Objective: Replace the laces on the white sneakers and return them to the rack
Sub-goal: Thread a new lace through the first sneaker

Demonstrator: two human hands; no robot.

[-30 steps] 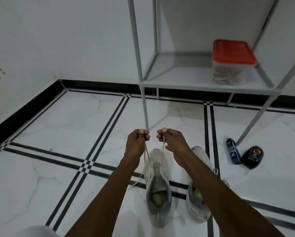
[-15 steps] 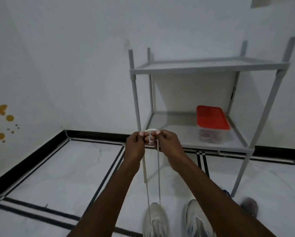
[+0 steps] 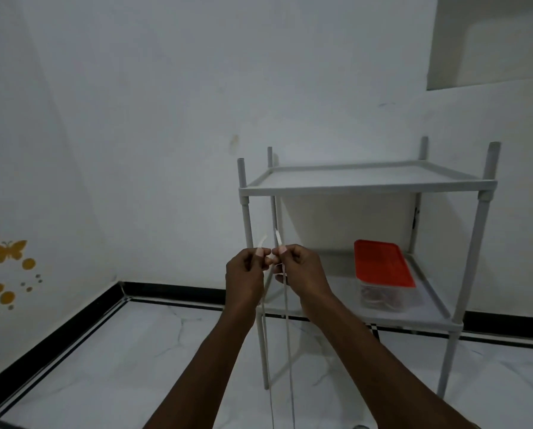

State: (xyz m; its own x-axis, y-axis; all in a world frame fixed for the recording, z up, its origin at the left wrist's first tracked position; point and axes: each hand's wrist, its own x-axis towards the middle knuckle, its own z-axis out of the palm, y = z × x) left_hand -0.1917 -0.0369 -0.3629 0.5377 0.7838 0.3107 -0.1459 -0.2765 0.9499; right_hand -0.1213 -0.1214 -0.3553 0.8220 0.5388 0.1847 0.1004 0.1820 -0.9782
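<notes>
While both hands [image 3: 273,267] are pinching the lace [image 3: 285,305] ends level, thumbs touching, its two strands are hanging straight down.

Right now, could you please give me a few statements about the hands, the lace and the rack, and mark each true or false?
1. Both the left hand and the right hand pinch the white lace. True.
2. The container with the red lid stands on the top shelf of the rack. False: it stands on the lower shelf.
3. The top shelf carries a pair of sneakers. False: nothing shows on it.
4. The lace strands hang down between the forearms. True.
</notes>
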